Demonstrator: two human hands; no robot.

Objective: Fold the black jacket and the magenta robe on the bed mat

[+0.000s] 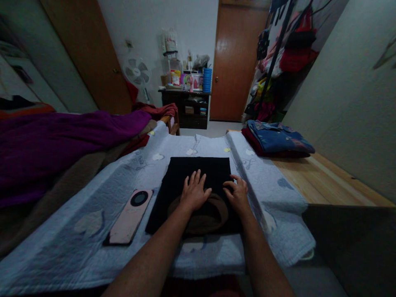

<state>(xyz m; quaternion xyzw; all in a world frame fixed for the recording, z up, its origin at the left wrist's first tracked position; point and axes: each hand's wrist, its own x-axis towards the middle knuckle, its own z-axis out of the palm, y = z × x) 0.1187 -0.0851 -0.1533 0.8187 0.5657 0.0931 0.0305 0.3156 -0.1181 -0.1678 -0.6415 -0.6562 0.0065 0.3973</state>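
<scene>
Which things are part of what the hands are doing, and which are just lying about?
Part of it:
folded black garment, under the left hand
right hand, at the garment's right side

Seemingly just lying about:
pink phone
purple cloth
folded blue garment, though it might belong too

Under my left hand (194,193), the black garment (199,163) looks like smooth, matt cloth, its brown ring (223,208) matt cloth too. I see slightly crinkled cloth in the pale bedspread (270,185). Left of my arms, the phone's (126,225) pink back looks smooth. The far door (229,66) is glossy wood; at right, the board (297,177) is smooth, grained wood.
</scene>
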